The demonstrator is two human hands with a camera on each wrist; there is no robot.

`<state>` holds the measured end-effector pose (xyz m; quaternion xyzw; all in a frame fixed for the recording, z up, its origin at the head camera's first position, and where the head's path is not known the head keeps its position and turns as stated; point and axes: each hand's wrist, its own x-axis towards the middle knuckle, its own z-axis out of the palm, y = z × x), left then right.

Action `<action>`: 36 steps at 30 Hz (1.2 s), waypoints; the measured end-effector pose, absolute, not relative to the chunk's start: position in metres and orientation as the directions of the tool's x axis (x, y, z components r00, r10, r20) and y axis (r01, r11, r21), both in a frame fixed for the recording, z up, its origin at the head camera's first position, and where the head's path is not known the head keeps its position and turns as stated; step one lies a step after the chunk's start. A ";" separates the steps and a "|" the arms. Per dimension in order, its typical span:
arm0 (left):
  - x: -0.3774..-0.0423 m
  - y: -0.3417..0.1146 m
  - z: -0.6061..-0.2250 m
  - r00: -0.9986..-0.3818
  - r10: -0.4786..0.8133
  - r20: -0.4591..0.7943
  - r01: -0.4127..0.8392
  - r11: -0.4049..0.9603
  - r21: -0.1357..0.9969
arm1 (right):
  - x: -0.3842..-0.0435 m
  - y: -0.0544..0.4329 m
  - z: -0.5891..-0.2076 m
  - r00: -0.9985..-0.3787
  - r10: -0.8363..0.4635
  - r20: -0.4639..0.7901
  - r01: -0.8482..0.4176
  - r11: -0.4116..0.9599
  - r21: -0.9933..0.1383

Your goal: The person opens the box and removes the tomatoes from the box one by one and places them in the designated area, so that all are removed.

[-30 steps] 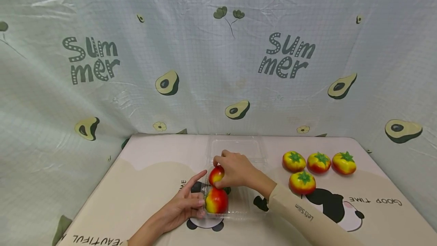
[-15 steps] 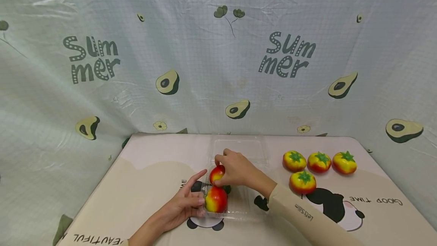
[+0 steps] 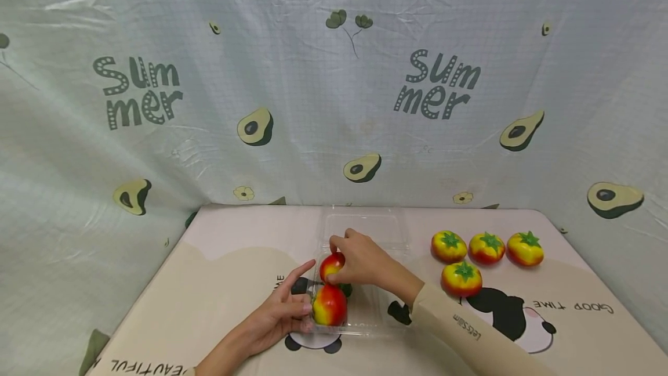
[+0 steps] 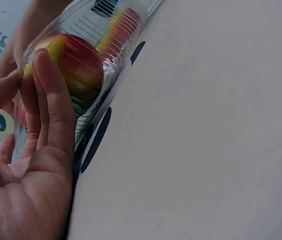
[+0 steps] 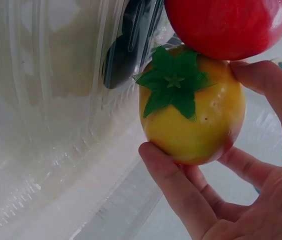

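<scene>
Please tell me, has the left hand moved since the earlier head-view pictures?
No, I see no clear shift. In the head view, the left hand keeps the same place against the panda print, touching the clear box.

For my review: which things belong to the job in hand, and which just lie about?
In the job:
gripped fruit, in the right hand
left hand, touching the clear container
neighbouring fruit, inside the container

Lying about, apparently:
four loose fruits, in neither hand
printed curtain

fruits (image 3: 330,306): red, yellow | leaves (image 5: 173,80): green | box (image 3: 365,313): clear | curtain (image 3: 313,86): avocado print | sleeve (image 3: 454,322): beige
</scene>
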<state>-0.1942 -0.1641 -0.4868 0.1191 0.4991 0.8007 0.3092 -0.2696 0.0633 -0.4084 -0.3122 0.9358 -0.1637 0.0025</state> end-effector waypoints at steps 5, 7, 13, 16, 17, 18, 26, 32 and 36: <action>-0.194 -0.164 -0.487 -0.780 0.614 -0.117 -0.378 -0.314 0.871 | -0.266 0.063 -0.408 -0.831 -0.546 0.107 -0.547 0.770 -0.329; -0.194 -0.164 -0.487 -0.781 0.613 -0.116 -0.377 -0.316 0.871 | -0.264 0.063 -0.407 -0.841 -0.530 0.110 -0.533 0.775 -0.339; -0.194 -0.164 -0.487 -0.780 0.616 -0.111 -0.376 -0.319 0.870 | -0.261 0.065 -0.402 -0.857 -0.503 0.112 -0.507 0.785 -0.358; -0.194 -0.164 -0.487 -0.779 0.618 -0.107 -0.372 -0.319 0.872 | -0.260 0.068 -0.400 -0.860 -0.497 0.116 -0.502 0.782 -0.370; -0.194 -0.164 -0.487 -0.779 0.618 -0.106 -0.371 -0.319 0.872 | -0.261 0.069 -0.399 -0.859 -0.498 0.121 -0.504 0.778 -0.376; -0.194 -0.164 -0.487 -0.779 0.618 -0.107 -0.371 -0.318 0.873 | -0.260 0.070 -0.398 -0.857 -0.499 0.126 -0.506 0.773 -0.383; -0.195 -0.164 -0.487 -0.779 0.616 -0.113 -0.376 -0.315 0.872 | -0.262 0.080 -0.393 -0.842 -0.513 0.168 -0.534 0.745 -0.401; -0.194 -0.164 -0.488 -0.782 0.612 -0.122 -0.378 -0.309 0.872 | -0.260 0.089 -0.385 -0.838 -0.511 0.190 -0.539 0.725 -0.429; -0.195 -0.164 -0.488 -0.781 0.614 -0.117 -0.376 -0.312 0.872 | -0.256 0.095 -0.380 -0.830 -0.512 0.223 -0.555 0.714 -0.426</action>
